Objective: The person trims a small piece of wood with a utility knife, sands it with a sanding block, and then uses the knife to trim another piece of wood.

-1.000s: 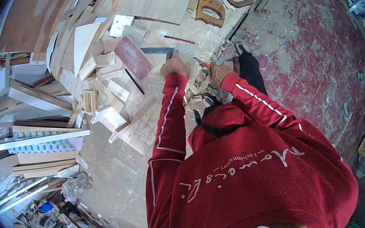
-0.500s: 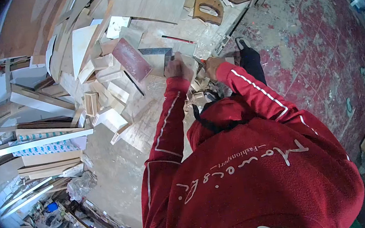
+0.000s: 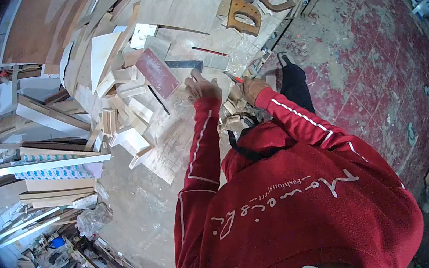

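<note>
At the worktop's (image 3: 167, 143) R edge, the R hand (image 3: 253, 89) is closed round a slim red tool (image 3: 238, 80), long axis diagonal, tip pointing fwd & L. L hand (image 3: 202, 88), fingers part-bent, is by a dark flat strip (image 3: 183, 64), which runs approx. L–R; can't tell if it's gripping. Red pencil (image 3: 209, 51) lies just beyond the strip.

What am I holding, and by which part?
Your right hand holds a slim tool by its reddish end, grey tip outward. Whether your left hand holds anything is unclear.
</note>
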Motion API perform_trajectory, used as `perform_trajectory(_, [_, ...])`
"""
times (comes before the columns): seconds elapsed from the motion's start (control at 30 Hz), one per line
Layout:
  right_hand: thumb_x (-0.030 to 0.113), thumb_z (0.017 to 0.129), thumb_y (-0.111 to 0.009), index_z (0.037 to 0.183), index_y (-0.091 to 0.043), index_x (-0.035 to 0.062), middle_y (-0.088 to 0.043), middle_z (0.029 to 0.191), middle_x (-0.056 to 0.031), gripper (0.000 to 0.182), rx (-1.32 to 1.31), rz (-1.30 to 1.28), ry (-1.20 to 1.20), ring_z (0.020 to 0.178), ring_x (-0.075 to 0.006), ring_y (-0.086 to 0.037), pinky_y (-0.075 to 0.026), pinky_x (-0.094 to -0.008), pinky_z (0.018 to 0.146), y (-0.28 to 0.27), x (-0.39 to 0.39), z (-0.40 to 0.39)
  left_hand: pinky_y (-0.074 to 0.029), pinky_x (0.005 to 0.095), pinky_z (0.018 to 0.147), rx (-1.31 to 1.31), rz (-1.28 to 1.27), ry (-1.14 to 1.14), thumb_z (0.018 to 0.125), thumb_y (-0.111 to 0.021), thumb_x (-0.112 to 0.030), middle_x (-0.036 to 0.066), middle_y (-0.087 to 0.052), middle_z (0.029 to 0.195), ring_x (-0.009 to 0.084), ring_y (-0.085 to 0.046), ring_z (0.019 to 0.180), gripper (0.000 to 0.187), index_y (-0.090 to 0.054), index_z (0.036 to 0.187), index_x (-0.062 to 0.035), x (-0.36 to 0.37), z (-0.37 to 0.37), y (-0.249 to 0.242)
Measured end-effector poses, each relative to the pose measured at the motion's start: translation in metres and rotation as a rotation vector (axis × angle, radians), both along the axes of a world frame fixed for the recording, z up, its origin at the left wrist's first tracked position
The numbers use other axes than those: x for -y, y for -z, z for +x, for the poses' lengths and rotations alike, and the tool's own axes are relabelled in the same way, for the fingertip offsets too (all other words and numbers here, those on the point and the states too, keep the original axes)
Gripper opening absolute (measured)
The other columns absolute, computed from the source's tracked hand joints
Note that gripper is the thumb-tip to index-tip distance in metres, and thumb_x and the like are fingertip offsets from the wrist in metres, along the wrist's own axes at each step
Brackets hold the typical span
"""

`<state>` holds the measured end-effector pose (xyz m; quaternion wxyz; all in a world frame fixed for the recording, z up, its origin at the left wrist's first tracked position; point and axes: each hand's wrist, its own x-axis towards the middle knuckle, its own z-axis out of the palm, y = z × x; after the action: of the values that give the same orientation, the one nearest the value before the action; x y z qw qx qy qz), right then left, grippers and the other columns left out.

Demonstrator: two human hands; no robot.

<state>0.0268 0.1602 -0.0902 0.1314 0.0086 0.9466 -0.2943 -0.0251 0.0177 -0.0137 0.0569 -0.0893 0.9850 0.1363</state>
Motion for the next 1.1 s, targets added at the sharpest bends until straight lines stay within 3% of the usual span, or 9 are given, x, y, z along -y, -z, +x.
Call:
perform_trajectory(0.03, [0.027,0.084,-0.042,0.087,-0.052,-0.0016,-0.059,0.068,-0.0242,0.031,0.002,0.003,-0.001,0.065,-0.0395,-0.059,-0.045,-0.0488,0.061,0.003,0.000,0.001,-0.039,0.0539,0.079,0.017,0.030,-0.010,0.066,-0.072,-0.033,0.018,-0.039,0.107,0.0383,-0.042,0.104,0.074,-0.029,0.120,-0.0089,-0.002,0.003,0.005])
perform_trajectory(0.27, [0.028,0.085,-0.043,0.092,-0.050,0.0011,-0.057,0.064,-0.0257,0.029,-0.022,-0.042,0.053,0.060,-0.0417,-0.057,-0.045,-0.0504,0.057,-0.012,-0.002,0.007,-0.032,0.0570,0.087,0.081,0.109,-0.097,0.065,-0.071,-0.037,0.022,-0.032,0.118,0.0404,-0.031,0.113,0.083,-0.025,0.128,-0.0102,-0.002,0.014,0.020])
perform_trajectory(0.47, [0.027,0.086,-0.044,0.091,-0.049,0.0002,-0.057,0.062,-0.0248,0.028,-0.034,-0.004,0.040,0.058,-0.0415,-0.058,-0.046,-0.0493,0.055,-0.002,-0.001,0.011,-0.026,0.0588,0.094,0.165,0.124,-0.102,0.066,-0.071,-0.040,0.024,-0.022,0.132,0.0437,-0.019,0.125,0.096,-0.011,0.137,-0.0142,-0.003,0.009,0.025])
perform_trajectory(0.67, [0.028,0.087,-0.044,0.090,-0.049,-0.0014,-0.057,0.062,-0.0256,0.030,-0.027,0.029,0.050,0.059,-0.0409,-0.058,-0.045,-0.0484,0.054,0.002,0.001,0.009,-0.029,0.0580,0.092,0.139,0.099,-0.107,0.065,-0.073,-0.038,0.024,-0.025,0.130,0.0446,-0.023,0.122,0.098,-0.012,0.137,-0.0133,-0.003,0.007,0.026])
perform_trajectory(0.77, [0.026,0.085,-0.046,0.090,-0.048,-0.0013,-0.056,0.061,-0.0257,0.028,-0.065,0.010,0.035,0.059,-0.0420,-0.058,-0.045,-0.0486,0.053,0.007,-0.004,0.007,-0.033,0.0563,0.089,0.148,0.117,-0.069,0.063,-0.075,-0.035,0.022,-0.032,0.124,0.0422,-0.030,0.119,0.090,-0.023,0.131,-0.0090,-0.001,0.007,0.007])
perform_trajectory(0.83, [0.020,0.083,-0.047,0.092,-0.046,-0.0004,-0.055,0.059,-0.0248,0.023,-0.075,-0.028,0.000,0.058,-0.0430,-0.057,-0.045,-0.0487,0.052,-0.004,-0.007,0.003,-0.038,0.0499,0.085,0.061,0.092,0.018,0.059,-0.078,-0.030,0.021,-0.041,0.114,0.0382,-0.041,0.109,0.076,-0.034,0.115,-0.0044,0.000,0.005,0.003])
perform_trajectory(0.87, [0.020,0.083,-0.047,0.092,-0.046,-0.0004,-0.055,0.059,-0.0248,0.023,-0.073,-0.027,0.000,0.058,-0.0430,-0.057,-0.045,-0.0487,0.052,-0.008,-0.007,0.004,-0.038,0.0499,0.085,0.063,0.093,0.018,0.059,-0.078,-0.030,0.021,-0.041,0.114,0.0382,-0.041,0.109,0.076,-0.034,0.115,-0.0044,0.000,0.004,0.005])
perform_trajectory(0.93, [0.018,0.082,-0.046,0.092,-0.045,0.0005,-0.054,0.059,-0.0248,0.021,-0.077,-0.024,-0.029,0.058,-0.0427,-0.057,-0.044,-0.0486,0.051,-0.009,-0.008,0.003,-0.041,0.0434,0.081,-0.070,0.123,0.116,0.056,-0.079,-0.023,0.018,-0.047,0.102,0.0352,-0.049,0.097,0.063,-0.039,0.101,-0.0036,0.000,-0.004,0.008])
perform_trajectory(1.1, [0.019,0.082,-0.045,0.093,-0.044,0.0022,-0.055,0.059,-0.0245,0.020,-0.065,-0.024,-0.011,0.057,-0.0420,-0.057,-0.044,-0.0492,0.052,0.008,-0.006,0.004,-0.042,0.0399,0.079,-0.165,0.124,0.136,0.057,-0.077,-0.017,0.019,-0.048,0.099,0.0356,-0.050,0.092,0.058,-0.041,0.100,-0.0027,-0.005,-0.012,0.008])
